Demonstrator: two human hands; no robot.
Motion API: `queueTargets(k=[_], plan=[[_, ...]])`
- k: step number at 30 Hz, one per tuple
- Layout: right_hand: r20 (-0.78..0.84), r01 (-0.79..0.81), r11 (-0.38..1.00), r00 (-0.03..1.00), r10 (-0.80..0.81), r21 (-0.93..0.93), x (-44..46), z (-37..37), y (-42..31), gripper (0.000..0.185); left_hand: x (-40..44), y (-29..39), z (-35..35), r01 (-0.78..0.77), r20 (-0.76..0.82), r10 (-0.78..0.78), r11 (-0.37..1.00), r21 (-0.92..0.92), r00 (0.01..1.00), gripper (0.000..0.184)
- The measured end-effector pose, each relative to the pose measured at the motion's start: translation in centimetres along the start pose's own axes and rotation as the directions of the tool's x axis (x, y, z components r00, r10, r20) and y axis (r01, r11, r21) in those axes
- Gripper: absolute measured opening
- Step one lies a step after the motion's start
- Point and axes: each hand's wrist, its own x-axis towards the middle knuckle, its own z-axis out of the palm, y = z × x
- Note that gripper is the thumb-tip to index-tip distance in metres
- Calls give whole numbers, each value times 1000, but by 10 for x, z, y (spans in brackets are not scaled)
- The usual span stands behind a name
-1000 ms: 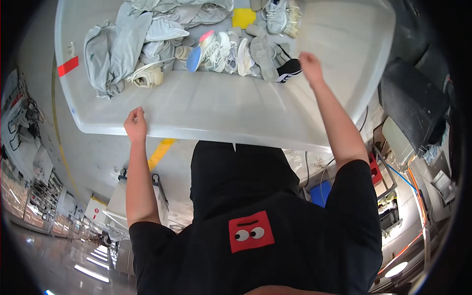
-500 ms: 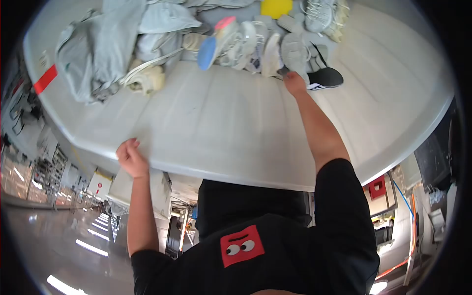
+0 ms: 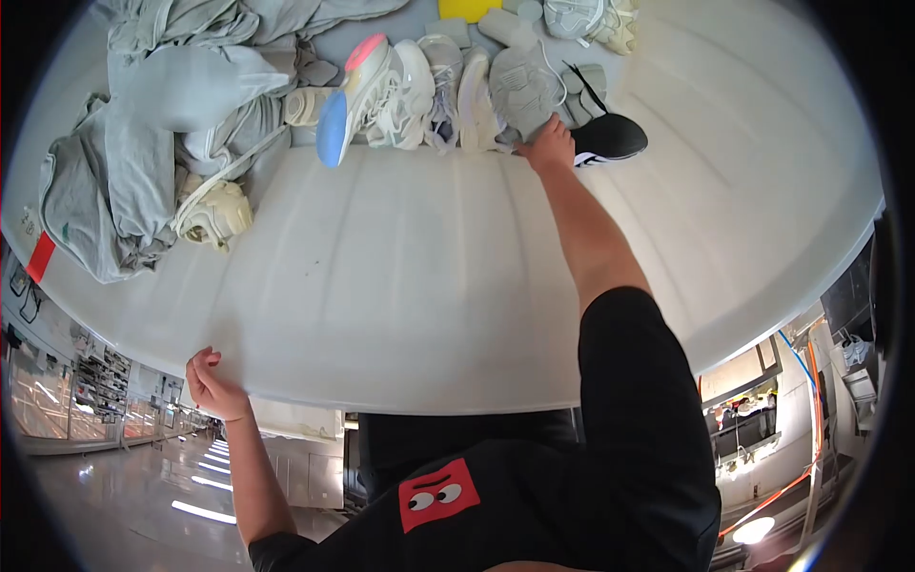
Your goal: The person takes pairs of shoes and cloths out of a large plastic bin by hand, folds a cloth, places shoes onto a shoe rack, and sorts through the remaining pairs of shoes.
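My right hand (image 3: 551, 145) is closed around the near end of a grey sneaker (image 3: 527, 88), which stands in a row of shoes. Just right of that hand lies a black-soled shoe (image 3: 613, 138) with white stripes. To its left are a white-soled shoe (image 3: 476, 103), a mesh sneaker (image 3: 443, 86), a white sneaker (image 3: 405, 100) and a shoe with a blue and pink sole (image 3: 343, 105). My left hand (image 3: 214, 386), fingers curled with nothing visible in them, hangs over the near rim of the large white surface (image 3: 400, 267).
Crumpled grey clothing (image 3: 143, 162) is piled at the left, with a cream shoe (image 3: 217, 212) and its long lace at the pile's near edge. A yellow piece (image 3: 469, 10) and more sneakers (image 3: 575, 17) lie at the back. Red tape (image 3: 41, 255) marks the left rim.
My view has shifted, so the shoes and clothes appear further left and the near rim lower. My right hand stays at the grey sneaker's near end, and my left hand remains curled by the rim.
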Motion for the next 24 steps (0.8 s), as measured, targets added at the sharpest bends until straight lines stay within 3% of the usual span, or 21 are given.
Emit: queueTargets(k=[4,7,9,11,12,13,14,15,17,18,19,20,21,22,24], plan=[[-32,18,999,999,-17,30,-21,-36,-23,99,14,32,13,163,190,-180,982,100,965,21],[319,-59,843,938,-137,534,-43,-81,-16,82,26,91,57,-26,480,-7,998,63,877,20],[504,-249,575,794,-340,780,-61,-109,-10,72,17,120,116,276,648,-107,947,-164,754,29],[555,-490,276,632,-541,827,-90,-144,-14,63,5,133,190,380,879,62,885,-267,473,53],[553,-604,151,563,-615,783,-109,-168,-23,59,-4,173,217,419,936,-1,894,-157,352,60],[531,-709,35,493,-689,704,-120,-185,-33,54,-6,201,241,551,986,-31,832,-64,161,60],[438,-504,120,579,-688,855,-120,-196,-41,53,-6,220,260,650,998,-40,758,56,-40,61],[327,-265,199,639,-696,943,-118,-204,-48,51,-10,221,281,667,999,-4,744,-28,46,59],[400,-335,234,614,-681,913,-49,-155,-50,50,-16,210,322,693,982,3,707,-137,191,54],[316,-176,313,816,-485,933,-17,-165,-51,52,-14,209,336,705,968,-22,689,-167,251,52],[168,-39,420,947,-274,907,14,-175,-49,55,-4,214,342,729,952,-104,669,-146,287,49],[70,-68,411,998,9,909,69,-150,-39,54,5,216,346,750,928,-188,649,-128,322,46],[-146,6,524,963,226,852,121,-128,-28,54,6,215,346,678,882,-141,697,-235,450,40],[-221,-2,570,920,322,822,160,-112,-22,54,11,203,352,595,840,-134,763,-251,525,39],[-81,-89,457,936,341,885,213,-87,-17,57,24,171,359,412,750,-105,880,-236,653,37]])
